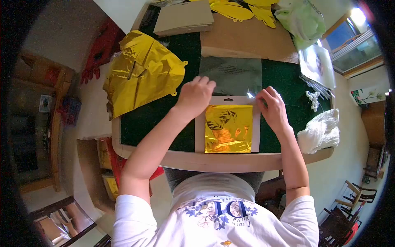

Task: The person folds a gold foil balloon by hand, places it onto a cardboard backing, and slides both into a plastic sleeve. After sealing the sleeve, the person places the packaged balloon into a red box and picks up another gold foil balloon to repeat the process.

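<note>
A folded gold foil square (228,129) lies on a pale card (200,136) with a hanging slot, at the table's near edge. Beyond the card a clear plastic bag (232,74) with small print lies flat on the green mat. My left hand (197,95) is closed in a pinch at the bag's near left corner. My right hand (272,108) pinches at the near right corner, beside a bright glint on the plastic. A larger unfolded gold foil piece (144,74) with small tabs lies to the left.
A stack of cards (184,18) stands at the back left, near more yellow foil pieces (236,10). Brown cardboard (247,39) lies behind the bag. At the right are a green plastic bag (302,24), clear sleeves (317,66) and a white bag (320,132).
</note>
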{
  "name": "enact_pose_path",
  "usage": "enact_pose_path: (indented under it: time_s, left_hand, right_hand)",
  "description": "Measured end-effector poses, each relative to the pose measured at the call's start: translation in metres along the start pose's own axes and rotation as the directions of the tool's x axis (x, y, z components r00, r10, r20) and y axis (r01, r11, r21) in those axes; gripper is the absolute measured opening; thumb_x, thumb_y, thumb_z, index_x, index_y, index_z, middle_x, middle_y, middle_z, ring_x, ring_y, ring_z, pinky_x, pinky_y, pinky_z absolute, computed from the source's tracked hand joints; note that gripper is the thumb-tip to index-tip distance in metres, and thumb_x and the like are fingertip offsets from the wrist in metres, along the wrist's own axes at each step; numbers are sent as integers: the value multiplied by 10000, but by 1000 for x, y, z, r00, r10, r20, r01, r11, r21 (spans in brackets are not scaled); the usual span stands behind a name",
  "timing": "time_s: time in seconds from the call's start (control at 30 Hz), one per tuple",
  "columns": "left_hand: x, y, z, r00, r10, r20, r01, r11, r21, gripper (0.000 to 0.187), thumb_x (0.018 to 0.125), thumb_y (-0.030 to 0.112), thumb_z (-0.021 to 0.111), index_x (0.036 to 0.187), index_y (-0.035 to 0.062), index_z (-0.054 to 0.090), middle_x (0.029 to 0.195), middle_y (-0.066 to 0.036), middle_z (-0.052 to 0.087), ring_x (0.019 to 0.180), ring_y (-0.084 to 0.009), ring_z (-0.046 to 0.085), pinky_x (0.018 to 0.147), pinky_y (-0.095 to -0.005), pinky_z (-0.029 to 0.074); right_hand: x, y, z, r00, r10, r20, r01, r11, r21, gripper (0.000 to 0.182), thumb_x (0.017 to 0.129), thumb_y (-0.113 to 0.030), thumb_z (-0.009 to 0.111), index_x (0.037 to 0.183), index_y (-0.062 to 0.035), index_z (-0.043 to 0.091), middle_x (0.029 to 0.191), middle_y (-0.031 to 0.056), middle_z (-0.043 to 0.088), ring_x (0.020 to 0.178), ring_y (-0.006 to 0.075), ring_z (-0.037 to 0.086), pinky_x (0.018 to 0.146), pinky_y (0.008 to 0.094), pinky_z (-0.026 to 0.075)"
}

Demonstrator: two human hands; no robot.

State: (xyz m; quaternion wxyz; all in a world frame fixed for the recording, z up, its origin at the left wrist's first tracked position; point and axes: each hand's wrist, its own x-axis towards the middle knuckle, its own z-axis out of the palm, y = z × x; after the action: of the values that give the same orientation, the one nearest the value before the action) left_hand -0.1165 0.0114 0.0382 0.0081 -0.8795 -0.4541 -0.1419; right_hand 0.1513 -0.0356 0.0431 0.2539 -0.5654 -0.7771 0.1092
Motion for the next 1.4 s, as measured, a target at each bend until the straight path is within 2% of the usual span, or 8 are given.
enact_pose_path:
  time_s: [0.27,0.47,0.57,0.67,0.9,1.1,1.2,1.4]
  left_hand:
    - [-19,-21,-15,999,-4,46,15,969,-246,59,809,69,616,839,48,570,812,-110,562,825,-301,591,701,-408,503]
    - [-28,-25,-13,999,-37,0,36,974,-222,57,823,46,619,847,39,567,813,-117,572,807,-311,598,694,-406,500]
    - [-33,-32,-12,990,-138,-8,130,949,-286,59,836,49,622,864,34,572,820,-116,595,781,-294,613,683,-386,505]
    - [-39,-29,-21,941,-322,106,335,837,-433,68,841,38,632,881,27,578,811,-110,616,744,-260,628,667,-355,508]
    - [-48,-19,-13,945,-326,25,274,749,-603,96,828,7,652,893,19,583,804,-97,632,744,-218,637,668,-317,509]
    - [-38,-26,-8,956,-275,102,288,812,-508,139,816,41,674,939,38,609,889,-97,625,827,-243,635,713,-330,517]
    - [-34,-30,-8,991,-96,-93,58,936,-346,190,791,86,701,963,50,626,962,-97,613,915,-265,614,760,-348,513]
    - [-23,-24,-2,998,41,-43,-42,999,-14,125,784,100,668,872,42,602,905,-87,581,886,-283,587,771,-391,504]
  right_hand:
    - [1,0,6,999,-27,23,27,1000,12,99,791,-44,632,873,-71,583,880,100,547,892,302,567,786,406,453]
    - [3,-7,5,999,-21,48,21,1000,0,90,802,-57,625,883,-77,594,883,99,552,902,299,570,792,407,454]
    - [4,-6,5,998,-21,53,21,1000,-10,81,805,-59,624,879,-75,595,880,101,553,899,302,572,796,411,456]
    - [3,-3,7,999,-21,39,20,1000,12,85,800,-54,628,878,-66,595,868,106,552,882,311,573,782,417,466]
    - [2,3,4,999,31,32,-36,990,137,113,805,-3,626,906,-41,597,847,122,550,774,313,588,657,395,500]
    - [4,13,13,998,51,27,-55,983,178,91,818,-14,632,901,-27,596,851,126,560,771,305,603,661,376,506]
    - [8,14,15,997,77,29,-81,976,202,84,827,-29,632,903,-22,597,859,128,569,782,303,611,674,371,509]
    - [10,8,11,982,164,89,-180,958,225,93,831,-37,631,920,-22,606,874,126,582,796,305,620,703,373,513]
